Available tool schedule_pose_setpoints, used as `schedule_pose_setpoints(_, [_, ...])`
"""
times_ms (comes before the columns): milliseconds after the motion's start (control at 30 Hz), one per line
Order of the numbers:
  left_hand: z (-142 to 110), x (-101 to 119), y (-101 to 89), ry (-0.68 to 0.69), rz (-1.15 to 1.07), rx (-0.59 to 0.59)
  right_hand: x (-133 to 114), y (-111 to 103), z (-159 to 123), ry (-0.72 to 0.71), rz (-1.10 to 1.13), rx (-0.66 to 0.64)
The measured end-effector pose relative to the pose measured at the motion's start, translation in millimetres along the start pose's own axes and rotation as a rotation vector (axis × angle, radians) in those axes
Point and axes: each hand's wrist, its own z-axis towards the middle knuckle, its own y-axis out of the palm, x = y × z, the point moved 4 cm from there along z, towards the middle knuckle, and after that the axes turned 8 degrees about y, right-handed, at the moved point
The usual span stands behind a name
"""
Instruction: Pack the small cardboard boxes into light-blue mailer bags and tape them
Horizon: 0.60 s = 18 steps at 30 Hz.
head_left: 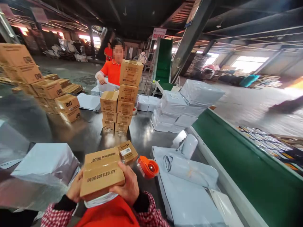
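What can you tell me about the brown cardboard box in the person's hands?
The brown cardboard box looks shut, its printed face turned up toward the camera. Dark lettering there includes "BOTTLED JOY"; a seam crosses the middle, with a shine that may be clear tape. The left hand grips its left side, the right hand its right. Its underside is hidden.

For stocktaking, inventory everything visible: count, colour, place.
Held box: one, brown, between hands
Small box: one, brown, beyond held box
Stacked boxes: many, brown, centre and left
Tape dispenser: one, orange, front centre
Parcels: several, white, left and right
Sheets: uncounted, white, front right
Belt sections: two, green, right and back
Table: one, dark, underneath
People: at least two, orange, back
Left hand: one, red checked sleeve, box's left
Right hand: one, red checked sleeve, box's right
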Motion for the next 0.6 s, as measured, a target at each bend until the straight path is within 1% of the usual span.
schedule_pose_setpoints(33, [1, -1, 2.6, -0.04, -0.109, 0.018, 0, -3, 1, 0.028, 0.083, -0.022])
schedule_pose_setpoints(100, [1, 1, 8.8, -0.132, -0.33, 0.072, 5, -9, 3, 0.151, 0.312, -0.054])
schedule_pose_setpoints(167, [-1, 6, 18.2, -0.202, -0.461, 0.075, 12, -14, 4, 0.267, 0.51, -0.049])
schedule_pose_setpoints(200, [-2, 10, 23.6, -0.213, -0.504, 0.063, 17, -17, 5, 0.302, 0.568, -0.031])
schedule_pose_setpoints(233, [-4, 14, 28.6, -0.187, -0.526, 0.053, 20, -18, 5, 0.323, 0.596, -0.006])
schedule_pose_setpoints(267, [-5, 18, 32.9, -0.133, -0.521, 0.056, 23, -19, 6, 0.335, 0.601, 0.017])
schedule_pose_setpoints(367, [-7, 21, 44.1, 0.044, -0.388, 0.112, 27, -19, 9, 0.327, 0.516, 0.071])
schedule_pose_setpoints(400, [-8, 19, 48.3, 0.082, -0.33, 0.1, 27, -20, 11, 0.309, 0.477, 0.099])
schedule_pose_setpoints(467, [-6, 13, 54.3, 0.154, -0.162, 0.018, 24, -26, 18, 0.269, 0.432, 0.179])
schedule_pose_setpoints(533, [-3, 9, 49.1, 0.238, 0.117, -0.029, 21, -40, 30, 0.231, 0.44, 0.253])
schedule_pose_setpoints(600, [0, 7, 32.5, 0.27, 0.423, -0.017, 18, -61, 49, 0.178, 0.437, 0.3])
